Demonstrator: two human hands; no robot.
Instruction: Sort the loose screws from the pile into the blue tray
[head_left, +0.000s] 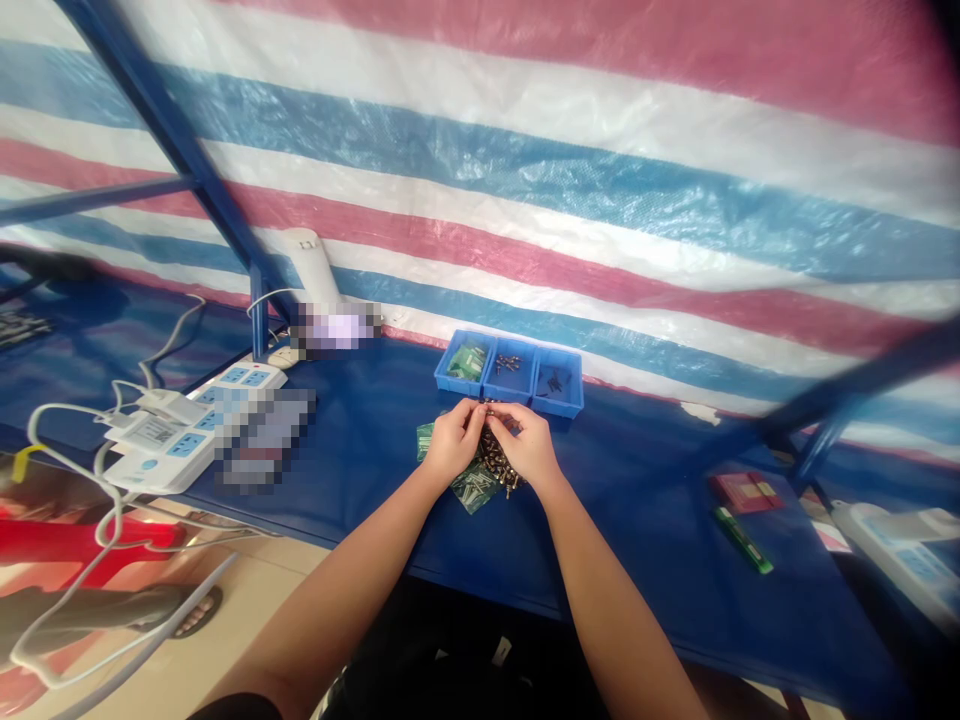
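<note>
My left hand (pixel 455 440) and my right hand (pixel 529 440) meet over the table, thumbs and forefingers pinched together. Something tiny and dark shows between the fingertips, too small to name. Right below them lies a pile of small brass-and-dark metal pieces (pixel 496 458), partly covered by the hands. Green-printed clear packets (pixel 474 488) with silvery pins or screws lie under and beside my left hand. Just beyond the fingers stands a row of three joined blue bins (pixel 512 396). Green packets fill the left one, a few metal pieces the middle one, dark slim pieces the right one.
A white power strip (pixel 202 425) with plugs and loose cables lies at the left, near a blurred-out flat object (pixel 266 440). To the right are a red box (pixel 746 492) and a green slim box (pixel 742 540). Blue frame posts (pixel 172 140) rise before a striped sheet. Someone's foot (pixel 199 612) shows lower left.
</note>
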